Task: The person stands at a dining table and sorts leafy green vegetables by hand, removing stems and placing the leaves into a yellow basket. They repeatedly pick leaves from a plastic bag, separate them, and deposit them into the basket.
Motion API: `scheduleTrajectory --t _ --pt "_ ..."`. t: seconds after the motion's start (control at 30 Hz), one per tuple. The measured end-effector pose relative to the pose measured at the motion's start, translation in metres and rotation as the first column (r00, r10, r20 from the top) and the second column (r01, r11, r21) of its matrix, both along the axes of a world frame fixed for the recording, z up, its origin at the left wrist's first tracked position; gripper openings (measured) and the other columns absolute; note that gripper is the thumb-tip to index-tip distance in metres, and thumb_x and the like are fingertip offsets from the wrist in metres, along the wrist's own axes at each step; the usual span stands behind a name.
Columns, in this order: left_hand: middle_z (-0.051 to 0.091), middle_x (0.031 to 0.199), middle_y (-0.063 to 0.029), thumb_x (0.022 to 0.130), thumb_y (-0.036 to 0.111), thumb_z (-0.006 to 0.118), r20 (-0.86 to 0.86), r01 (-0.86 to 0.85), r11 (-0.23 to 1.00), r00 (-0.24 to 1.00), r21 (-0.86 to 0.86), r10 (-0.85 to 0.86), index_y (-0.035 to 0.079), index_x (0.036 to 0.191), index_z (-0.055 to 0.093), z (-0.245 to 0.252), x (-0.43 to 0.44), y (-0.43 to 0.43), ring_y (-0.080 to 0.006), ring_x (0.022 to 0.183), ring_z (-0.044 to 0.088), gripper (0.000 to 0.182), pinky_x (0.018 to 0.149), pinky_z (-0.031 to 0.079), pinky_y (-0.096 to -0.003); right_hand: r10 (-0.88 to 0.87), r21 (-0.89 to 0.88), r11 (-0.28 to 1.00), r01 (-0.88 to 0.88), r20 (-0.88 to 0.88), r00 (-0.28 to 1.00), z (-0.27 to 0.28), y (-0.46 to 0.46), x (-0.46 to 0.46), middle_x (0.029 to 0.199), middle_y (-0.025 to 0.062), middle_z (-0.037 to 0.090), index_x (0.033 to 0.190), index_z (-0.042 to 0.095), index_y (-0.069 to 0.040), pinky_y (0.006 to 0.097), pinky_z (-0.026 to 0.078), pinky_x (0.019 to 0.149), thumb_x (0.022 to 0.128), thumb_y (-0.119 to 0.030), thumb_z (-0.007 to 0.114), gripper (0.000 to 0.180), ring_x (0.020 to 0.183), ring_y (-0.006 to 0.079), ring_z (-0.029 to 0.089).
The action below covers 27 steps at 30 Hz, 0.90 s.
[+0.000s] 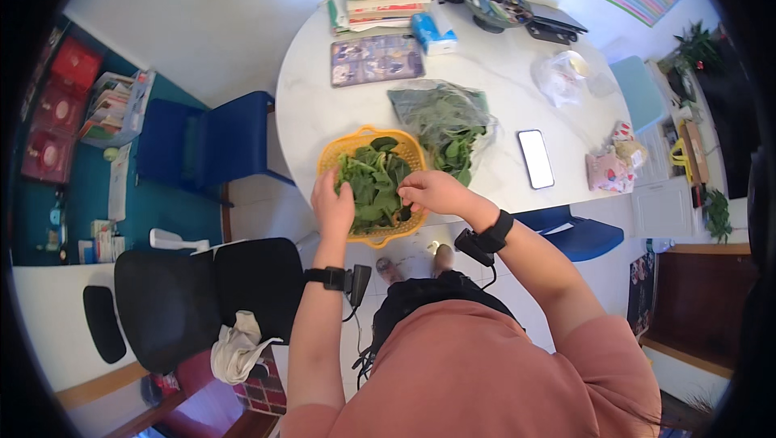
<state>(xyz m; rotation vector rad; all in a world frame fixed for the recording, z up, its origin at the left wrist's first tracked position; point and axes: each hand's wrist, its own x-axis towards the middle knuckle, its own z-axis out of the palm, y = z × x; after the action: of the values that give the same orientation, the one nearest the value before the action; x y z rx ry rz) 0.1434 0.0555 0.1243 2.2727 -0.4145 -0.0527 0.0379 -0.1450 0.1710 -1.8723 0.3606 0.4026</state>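
A yellow plastic basket [414,142] with perforated walls sits at the table's front edge, its near side extending past the edge. Dark green leafy vegetables [377,186] fill it. My left hand [333,204] is at the basket's left side, thumb apart from the fingers, touching the leaves; whether it grips any is hidden. Over the right side, my right hand [433,192] has thumb and fingertips pinched together beside the leaves; anything between them is too small to make out. Just behind it lies a clear plastic bag [445,101], with more leafy greens [454,156] spilling from its near end.
On the white table [509,95] are a phone [536,159] with a lit screen, a patterned flat case [377,60], a blue tissue pack [433,33], stacked books [388,4] and a crumpled plastic bag [559,77]. Chairs stand left [233,138] and right [567,235].
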Motion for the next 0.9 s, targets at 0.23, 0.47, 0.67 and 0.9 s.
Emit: scheduleTrajectory --t 0.23,0.47,0.67,0.9 --pt "0.049 0.129 -0.0144 0.078 0.013 0.060 0.043 0.281 0.957 0.960 -0.066 -0.278 0.013 0.104 0.066 0.031 -0.033 -0.047 -0.0352 0.121 0.043 0.026 0.103 0.034 -0.0438 -0.327 0.046 0.943 0.328 -0.024 0.945 -0.017 -0.083 -0.033 0.088 0.0118 0.067 0.100 0.065 0.000 0.0316 0.052 0.073 0.085 -0.018 0.051 0.027 0.082 0.0216 0.065" --pt "0.040 0.139 -0.0189 0.081 0.012 0.057 0.002 0.452 0.891 0.892 0.048 -0.453 0.008 0.130 0.050 0.033 -0.056 -0.115 -0.0378 0.127 0.037 0.049 0.106 0.030 -0.0420 -0.180 -0.577 0.667 0.471 0.489 0.854 -0.078 -0.081 0.010 0.097 0.0195 0.063 0.098 0.061 -0.002 0.0420 0.048 0.082 0.079 -0.010 0.051 0.023 0.093 0.0357 0.060" --pt "0.046 0.134 -0.0192 0.082 0.009 0.056 0.002 0.427 0.904 0.904 0.031 -0.428 -0.001 0.130 0.046 0.030 -0.051 -0.113 -0.0357 0.124 0.041 0.050 0.105 0.032 -0.0404 -0.153 -0.694 0.565 0.447 0.444 0.883 -0.081 -0.083 0.041 0.083 0.0155 0.063 0.088 0.054 -0.005 0.0429 0.051 0.069 0.079 -0.013 0.054 0.012 0.081 0.0335 0.062" --pt "0.046 0.134 -0.0168 0.082 0.012 0.057 0.030 0.444 0.891 0.893 0.096 -0.449 0.001 0.130 0.045 0.030 -0.054 -0.114 -0.0351 0.122 0.043 0.051 0.103 0.034 -0.0416 -0.275 -0.585 0.563 0.584 0.534 0.800 -0.074 -0.096 0.037 0.078 0.0155 0.066 0.079 0.056 -0.005 0.0422 0.050 0.063 0.084 -0.018 0.051 0.015 0.073 0.0291 0.065"
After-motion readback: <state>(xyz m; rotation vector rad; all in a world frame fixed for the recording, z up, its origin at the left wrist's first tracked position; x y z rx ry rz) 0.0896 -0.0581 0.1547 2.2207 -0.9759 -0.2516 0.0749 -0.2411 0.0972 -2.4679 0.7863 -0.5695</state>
